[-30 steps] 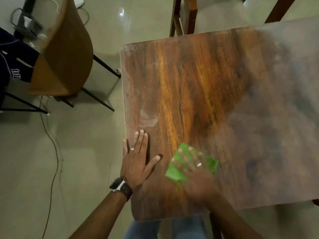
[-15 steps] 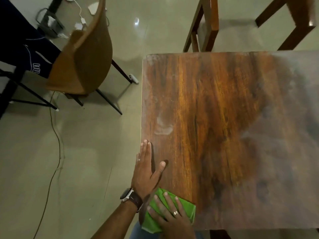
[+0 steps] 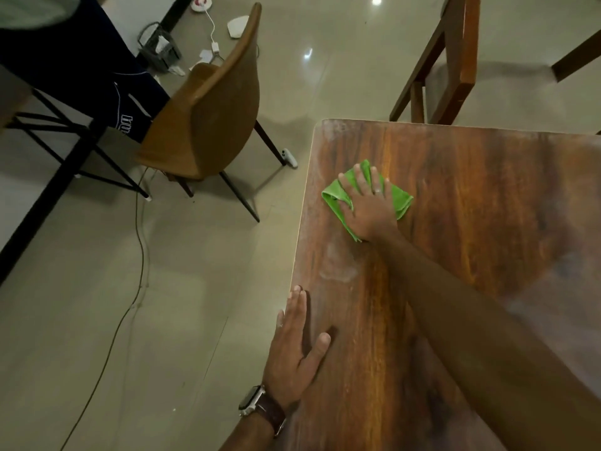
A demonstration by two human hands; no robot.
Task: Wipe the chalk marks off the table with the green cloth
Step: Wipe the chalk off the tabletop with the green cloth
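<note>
Cloth (image 3: 401, 200) looks soft, light, floppy — right hand (image 3: 369, 206) presses it spread-fingered, left hand (image 3: 292, 349) flat on table (image 3: 471, 222).

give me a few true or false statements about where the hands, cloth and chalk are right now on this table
1. The right hand presses flat on the green cloth. True.
2. The left hand holds a second cloth. False: it lies flat and empty at the table's left edge.
3. A pale chalk smear lies on the table between the cloth and the left hand. True.
4. The cloth sits at the table's right side. False: it is near the far left corner.
5. A wristwatch is on the right wrist. False: it is on the left wrist.
</note>
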